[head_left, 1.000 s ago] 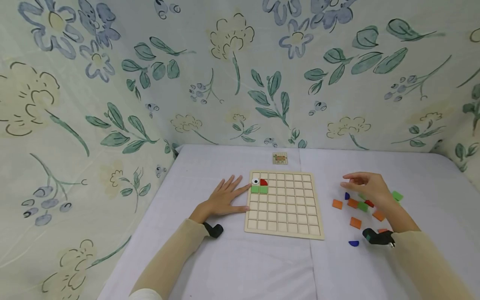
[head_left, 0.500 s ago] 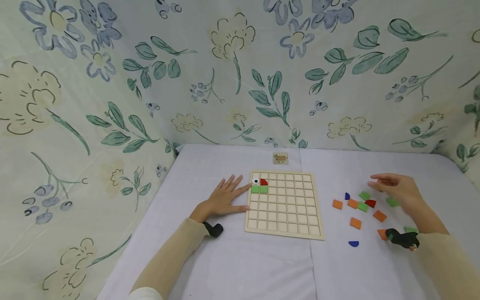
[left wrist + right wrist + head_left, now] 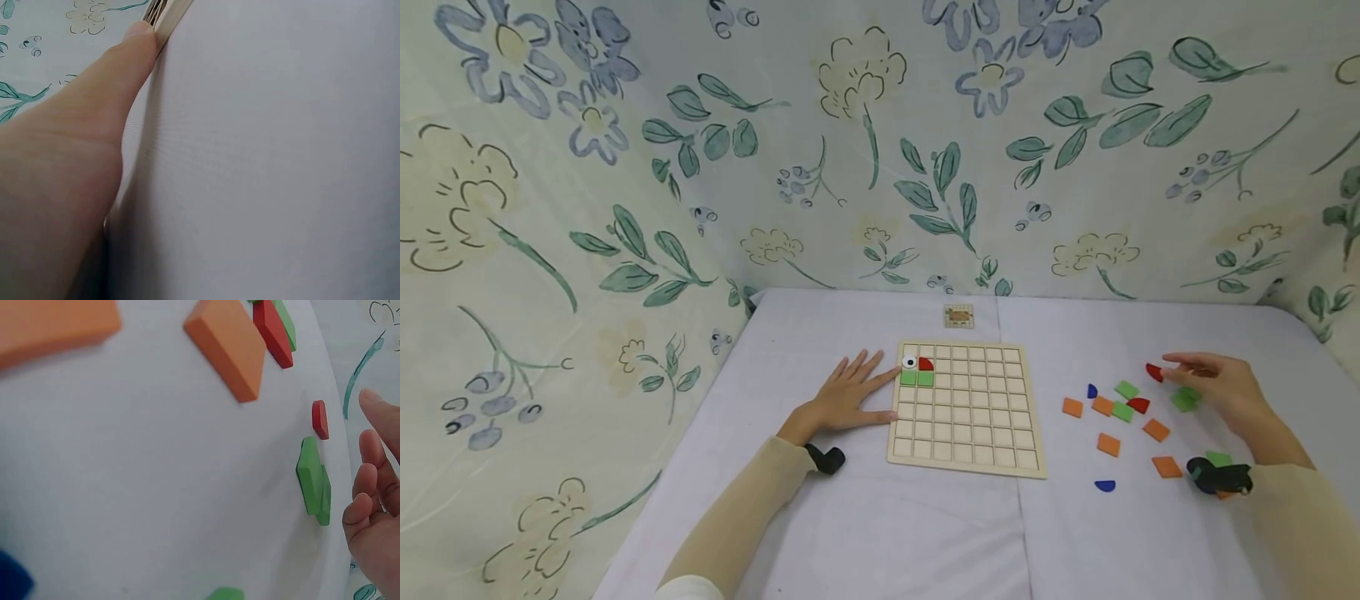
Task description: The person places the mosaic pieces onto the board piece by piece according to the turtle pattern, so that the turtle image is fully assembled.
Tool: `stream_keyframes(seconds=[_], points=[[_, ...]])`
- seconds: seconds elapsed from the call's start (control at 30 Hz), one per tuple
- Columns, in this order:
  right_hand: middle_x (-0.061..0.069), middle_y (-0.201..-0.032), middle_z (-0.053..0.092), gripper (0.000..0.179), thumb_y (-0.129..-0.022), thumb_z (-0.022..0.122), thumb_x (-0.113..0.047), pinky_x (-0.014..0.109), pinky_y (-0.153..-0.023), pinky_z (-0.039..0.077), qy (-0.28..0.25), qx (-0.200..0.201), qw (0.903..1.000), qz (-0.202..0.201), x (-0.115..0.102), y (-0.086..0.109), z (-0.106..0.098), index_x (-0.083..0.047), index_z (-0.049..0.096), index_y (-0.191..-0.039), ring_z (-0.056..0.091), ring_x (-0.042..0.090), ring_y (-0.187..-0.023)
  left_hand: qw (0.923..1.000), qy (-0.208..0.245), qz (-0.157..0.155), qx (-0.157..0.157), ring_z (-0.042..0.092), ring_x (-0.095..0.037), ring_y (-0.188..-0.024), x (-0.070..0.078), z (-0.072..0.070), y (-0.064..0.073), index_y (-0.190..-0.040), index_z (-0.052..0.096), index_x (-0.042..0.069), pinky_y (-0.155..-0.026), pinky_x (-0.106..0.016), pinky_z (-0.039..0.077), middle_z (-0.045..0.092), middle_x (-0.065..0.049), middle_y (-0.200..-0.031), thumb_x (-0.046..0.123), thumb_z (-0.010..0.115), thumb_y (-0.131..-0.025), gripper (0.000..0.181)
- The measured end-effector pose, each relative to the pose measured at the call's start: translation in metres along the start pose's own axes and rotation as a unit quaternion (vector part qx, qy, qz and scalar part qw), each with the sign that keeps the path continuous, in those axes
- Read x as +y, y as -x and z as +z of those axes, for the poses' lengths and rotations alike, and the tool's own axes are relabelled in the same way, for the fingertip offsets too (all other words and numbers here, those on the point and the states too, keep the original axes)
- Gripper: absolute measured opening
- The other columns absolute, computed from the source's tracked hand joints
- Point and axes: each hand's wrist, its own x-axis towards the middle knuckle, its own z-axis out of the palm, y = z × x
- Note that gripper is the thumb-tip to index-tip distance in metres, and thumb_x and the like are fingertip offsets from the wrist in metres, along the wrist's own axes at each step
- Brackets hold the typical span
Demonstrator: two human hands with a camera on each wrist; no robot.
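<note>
Fingers (image 3: 882, 382) of the left hand (image 3: 842, 404) lie spread well apart in the head view, the index finger and thumb touching the left edge of the wooden grid board (image 3: 988, 414), which rests flat on the white cloth (image 3: 925, 542). Near its far left corner sit a round eye tile (image 3: 910, 362) and, just right of it, a red quarter tile (image 3: 926, 364), with two green squares (image 3: 917, 378) side by side directly below them. Beyond the board lies a small picture card (image 3: 958, 316). Well to the board's right, the right hand (image 3: 1228, 387) hovers over loose pieces, its fingertips just beside a red piece (image 3: 1155, 372) and above two overlapping green pieces (image 3: 1186, 399). Orange squares (image 3: 1108, 444), more green pieces (image 3: 1122, 412), another red piece (image 3: 1138, 405) and two blue pieces (image 3: 1105, 485) are scattered nearby. From the left wrist, the thumb (image 3: 106, 94) reaches the board's edge with its tip; the other fingers are out of sight. From the right wrist, a gap parts the right thumb (image 3: 382, 419) from the bent fingers (image 3: 364, 480), nothing held between them, while the nearest red piece and the overlapping green pair lie apart from them on the cloth.
</note>
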Motion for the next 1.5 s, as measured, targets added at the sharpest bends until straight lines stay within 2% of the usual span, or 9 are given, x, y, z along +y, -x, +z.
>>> stream_keyframes(seconds=[0.1,0.23,0.43,0.67,1.0,1.27,1.5], points=[[0.004,-0.104,0.054,0.063,-0.096,0.066,-0.044,0.014,-0.064,0.043,0.0,-0.001,1.0,0.001,0.004,0.0,-0.001,0.003,0.055,-0.136,0.042,0.021,-0.092,1.0,0.003,0.0,-0.001,-0.009,-0.028,-0.152,-0.001,0.001,0.0,-0.16,0.015,0.039,-0.119,-0.051,-0.006,-0.002,-0.003,-0.167,0.078,0.045,-0.088,0.087],[0.008,-0.103,0.054,0.064,-0.095,0.066,-0.044,0.016,-0.062,0.043,-0.001,-0.01,0.9999,0.009,0.006,-0.001,-0.001,0.005,0.055,-0.136,0.04,0.024,-0.093,1.0,0.002,0.004,-0.002,-0.009,-0.028,-0.152,-0.002,0.005,-0.001,-0.159,0.013,0.04,-0.119,-0.051,-0.006,-0.003,-0.002,-0.167,0.08,0.042,-0.088,0.087],[0.015,-0.107,0.052,0.066,-0.095,0.067,-0.043,0.018,-0.059,0.042,0.005,-0.013,0.9998,0.012,0.01,-0.001,0.0,0.007,0.054,-0.135,0.039,0.027,-0.095,1.0,-0.001,0.006,0.004,-0.009,-0.029,-0.152,-0.005,0.008,-0.002,-0.159,0.014,0.041,-0.119,-0.052,-0.006,-0.002,-0.002,-0.168,0.083,0.04,-0.087,0.088],[0.018,-0.11,0.053,0.065,-0.093,0.071,-0.04,0.014,-0.06,0.041,0.011,-0.018,0.9997,0.011,0.017,-0.005,0.001,0.008,0.054,-0.135,0.041,0.027,-0.096,1.0,0.007,0.003,0.0,-0.009,-0.028,-0.152,-0.002,0.004,0.0,-0.159,0.014,0.04,-0.119,-0.051,-0.006,-0.002,-0.002,-0.167,0.081,0.043,-0.087,0.087],[0.021,-0.111,0.054,0.052,-0.095,0.071,-0.026,0.013,-0.061,0.042,0.041,-0.004,0.9991,0.013,0.027,-0.013,0.006,0.009,0.056,-0.133,0.042,0.029,-0.095,1.0,0.003,0.003,0.0,-0.011,-0.028,-0.152,-0.002,0.003,-0.001,-0.159,0.012,0.041,-0.119,-0.05,-0.007,-0.003,-0.001,-0.167,0.081,0.042,-0.088,0.087],[0.027,-0.117,0.054,0.054,-0.094,0.072,-0.028,0.019,-0.064,0.041,0.042,-0.009,0.999,0.008,0.03,-0.015,0.008,0.01,0.057,-0.13,0.044,0.036,-0.099,1.0,0.001,0.003,0.002,-0.01,-0.027,-0.152,-0.003,0.004,-0.002,-0.159,0.012,0.042,-0.119,-0.05,-0.007,-0.003,-0.001,-0.167,0.081,0.041,-0.088,0.087],[0.025,-0.109,0.059,0.053,-0.092,0.075,-0.029,0.015,-0.059,0.044,0.046,-0.012,0.9988,-0.008,0.029,-0.015,0.009,0.01,0.059,-0.124,0.047,0.03,-0.091,1.0,0.0,0.001,-0.002,-0.012,-0.027,-0.152,-0.004,0.005,-0.002,-0.159,0.011,0.043,-0.119,-0.05,-0.008,-0.005,0.0,-0.167,0.083,0.04,-0.087,0.087]])
